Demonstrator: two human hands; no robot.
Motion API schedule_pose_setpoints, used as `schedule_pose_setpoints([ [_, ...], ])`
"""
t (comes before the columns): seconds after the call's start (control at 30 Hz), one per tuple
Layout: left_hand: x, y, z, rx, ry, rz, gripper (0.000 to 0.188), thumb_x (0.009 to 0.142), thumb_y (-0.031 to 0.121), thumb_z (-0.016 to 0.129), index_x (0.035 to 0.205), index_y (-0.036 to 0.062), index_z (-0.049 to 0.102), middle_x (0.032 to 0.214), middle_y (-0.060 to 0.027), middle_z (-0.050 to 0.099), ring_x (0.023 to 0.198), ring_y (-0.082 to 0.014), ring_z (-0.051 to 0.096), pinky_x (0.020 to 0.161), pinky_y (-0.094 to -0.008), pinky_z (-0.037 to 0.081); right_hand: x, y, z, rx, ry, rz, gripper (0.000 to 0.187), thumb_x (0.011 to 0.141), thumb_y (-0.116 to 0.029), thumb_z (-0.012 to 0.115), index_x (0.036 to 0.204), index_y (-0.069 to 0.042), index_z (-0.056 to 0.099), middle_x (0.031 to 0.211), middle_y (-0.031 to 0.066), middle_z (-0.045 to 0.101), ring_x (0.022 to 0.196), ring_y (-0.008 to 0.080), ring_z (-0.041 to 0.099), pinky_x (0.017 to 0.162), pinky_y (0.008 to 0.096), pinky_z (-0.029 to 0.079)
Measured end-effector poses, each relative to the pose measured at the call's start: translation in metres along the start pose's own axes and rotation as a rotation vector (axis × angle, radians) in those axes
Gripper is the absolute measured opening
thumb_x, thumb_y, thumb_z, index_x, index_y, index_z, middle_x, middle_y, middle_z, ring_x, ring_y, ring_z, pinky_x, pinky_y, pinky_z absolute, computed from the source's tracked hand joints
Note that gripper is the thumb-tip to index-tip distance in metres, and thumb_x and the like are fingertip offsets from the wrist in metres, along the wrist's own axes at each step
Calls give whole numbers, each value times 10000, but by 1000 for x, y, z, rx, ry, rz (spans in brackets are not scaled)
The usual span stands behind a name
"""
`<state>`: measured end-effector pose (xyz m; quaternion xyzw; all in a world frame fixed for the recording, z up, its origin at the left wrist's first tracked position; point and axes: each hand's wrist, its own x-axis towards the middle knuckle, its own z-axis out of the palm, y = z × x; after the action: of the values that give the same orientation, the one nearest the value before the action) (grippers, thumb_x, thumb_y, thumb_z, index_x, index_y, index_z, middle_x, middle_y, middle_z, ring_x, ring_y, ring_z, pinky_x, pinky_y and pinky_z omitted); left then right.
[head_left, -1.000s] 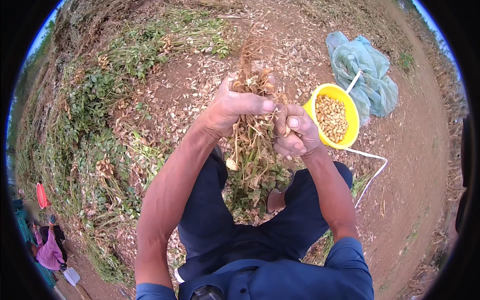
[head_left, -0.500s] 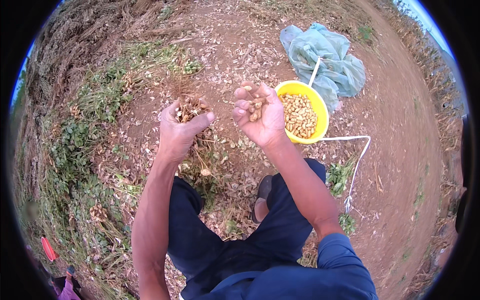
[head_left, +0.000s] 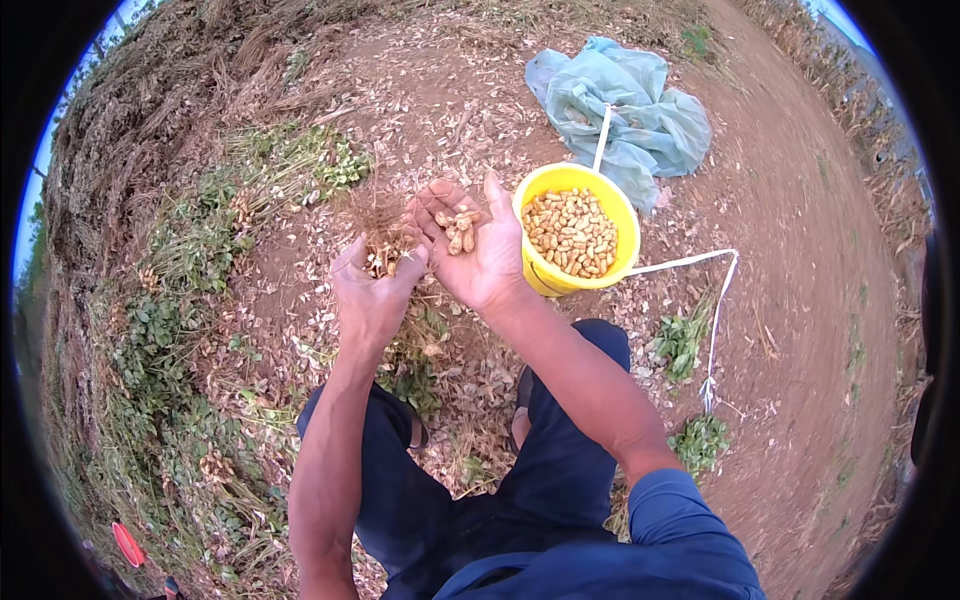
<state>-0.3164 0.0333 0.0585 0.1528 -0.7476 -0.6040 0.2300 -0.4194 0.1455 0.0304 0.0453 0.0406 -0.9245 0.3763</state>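
Note:
My left hand [head_left: 368, 302] is closed around a peanut plant [head_left: 378, 222], gripping it near the tangled brown roots; leafy stems hang below the fist. Beside it, my right hand [head_left: 490, 268] is turned palm up, with several picked peanuts [head_left: 460, 230] lying in the palm and on the fingers. The fingertips of the right hand are close to the roots; whether they touch them I cannot tell. Just right of that hand stands a yellow bucket [head_left: 630, 258], partly filled with loose peanuts [head_left: 575, 230].
A crumpled pale blue plastic bag [head_left: 625, 105] lies behind the bucket. The bucket's white strap [head_left: 715, 335] trails over the soil on the right. Pulled peanut plants [head_left: 150, 345] cover the ground at left. A red object [head_left: 128, 545] sits at the lower left.
My right hand has moved left toward the roots and opened from a curled grip to a palm-up hold on the peanuts. The view has shifted a little.

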Motion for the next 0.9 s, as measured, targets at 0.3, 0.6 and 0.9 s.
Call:
schedule_pose_setpoints([
  [0.3, 8, -16, -3, 45, 73, 55, 176, 845, 134, 787, 925, -12, 730, 806, -55, 719, 717, -99, 610, 673, -298, 495, 8, -50, -12, 109, 99, -104, 311, 1003, -221, 523, 977, 55, 664, 940, 185, 704, 915, 315, 698, 889, 471, 588],
  [0.6, 11, -15, -16, 99, 69, 66, 193, 852, 143, 767, 973, -1, 720, 844, -45, 702, 730, -112, 595, 694, -299, 482, 33, -222, -81, -433, 409, -484, 476, 1114, -388, 364, 1063, 20, 603, 945, 157, 651, 888, 275, 657, 866, 453, 576],
  [0.9, 11, -17, -26, 229, 113, 75, 227, 819, 222, 781, 802, 22, 676, 642, -14, 605, 563, -110, 480, 578, -318, 396, 22, -273, -143, -1304, 941, -360, 576, 1088, -515, 316, 1291, -95, 653, 1406, 93, 587, 1208, 281, 497, 1083, 519, 380],
])
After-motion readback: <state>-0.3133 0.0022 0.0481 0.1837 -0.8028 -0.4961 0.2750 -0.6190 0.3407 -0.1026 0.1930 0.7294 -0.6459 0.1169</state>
